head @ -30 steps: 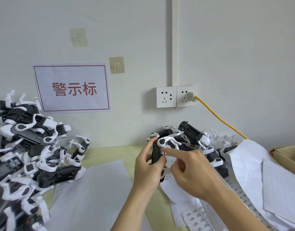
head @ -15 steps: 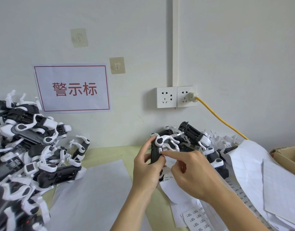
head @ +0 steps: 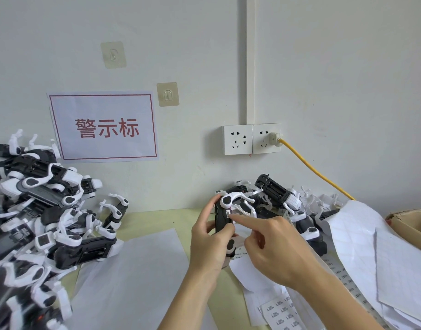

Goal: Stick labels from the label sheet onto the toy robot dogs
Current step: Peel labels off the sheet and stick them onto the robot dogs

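Note:
My left hand (head: 210, 244) grips a black-and-white toy robot dog (head: 222, 214) upright above the table, fingers curled round its body. A small white label (head: 228, 213) sits on the dog's black side. My right hand (head: 273, 248) has its index finger stretched out, the tip pressing on that label, the other fingers curled under. A label sheet (head: 282, 313) with printed labels lies on the table below my right wrist.
A big pile of robot dogs (head: 40, 225) fills the left side. A smaller pile (head: 283, 201) lies against the wall behind my hands. White backing sheets (head: 371, 253) lie at right, another sheet (head: 133, 277) at centre-left. A cardboard box (head: 412, 222) sits far right. A yellow cable (head: 312, 170) runs from the wall socket.
My right index finger has slid slightly down and left along the dog's side onto the label. The left hand holds the dog in nearly the same place.

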A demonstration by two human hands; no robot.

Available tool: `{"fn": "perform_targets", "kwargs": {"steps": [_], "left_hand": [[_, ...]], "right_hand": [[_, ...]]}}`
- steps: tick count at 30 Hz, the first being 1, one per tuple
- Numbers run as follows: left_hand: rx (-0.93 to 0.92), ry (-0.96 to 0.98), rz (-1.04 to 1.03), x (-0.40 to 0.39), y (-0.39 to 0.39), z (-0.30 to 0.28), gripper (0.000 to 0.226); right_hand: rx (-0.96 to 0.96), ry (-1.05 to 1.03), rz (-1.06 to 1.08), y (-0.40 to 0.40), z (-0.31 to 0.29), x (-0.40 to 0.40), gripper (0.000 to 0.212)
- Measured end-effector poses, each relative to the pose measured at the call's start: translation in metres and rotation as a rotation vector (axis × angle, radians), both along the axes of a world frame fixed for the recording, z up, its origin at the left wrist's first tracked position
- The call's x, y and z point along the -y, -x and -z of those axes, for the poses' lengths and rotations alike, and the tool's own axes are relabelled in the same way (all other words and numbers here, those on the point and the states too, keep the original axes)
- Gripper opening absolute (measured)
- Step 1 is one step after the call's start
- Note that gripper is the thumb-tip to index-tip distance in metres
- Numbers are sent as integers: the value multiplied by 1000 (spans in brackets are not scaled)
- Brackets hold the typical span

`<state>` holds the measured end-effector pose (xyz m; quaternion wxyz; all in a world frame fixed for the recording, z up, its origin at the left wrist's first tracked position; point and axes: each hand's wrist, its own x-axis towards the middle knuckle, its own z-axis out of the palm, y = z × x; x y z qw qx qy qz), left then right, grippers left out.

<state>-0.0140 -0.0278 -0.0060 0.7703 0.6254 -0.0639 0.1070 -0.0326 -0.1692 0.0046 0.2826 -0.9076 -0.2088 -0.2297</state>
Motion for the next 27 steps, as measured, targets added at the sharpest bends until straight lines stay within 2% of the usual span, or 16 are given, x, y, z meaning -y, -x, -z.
{"fn": "perform_targets", "kwargs": {"steps": [12, 18, 27], "left_hand": [[-6, 2, 4, 0, 1, -1, 66], [16, -27, 10, 1, 5, -3, 65], [15, -23, 25, 1, 7, -4, 66]], "right_hand": [[-6, -46, -12, 2, -3, 1, 53], [9, 6, -20, 1, -2, -1, 65], [-42, -55, -39, 0, -1, 1, 60]]}}
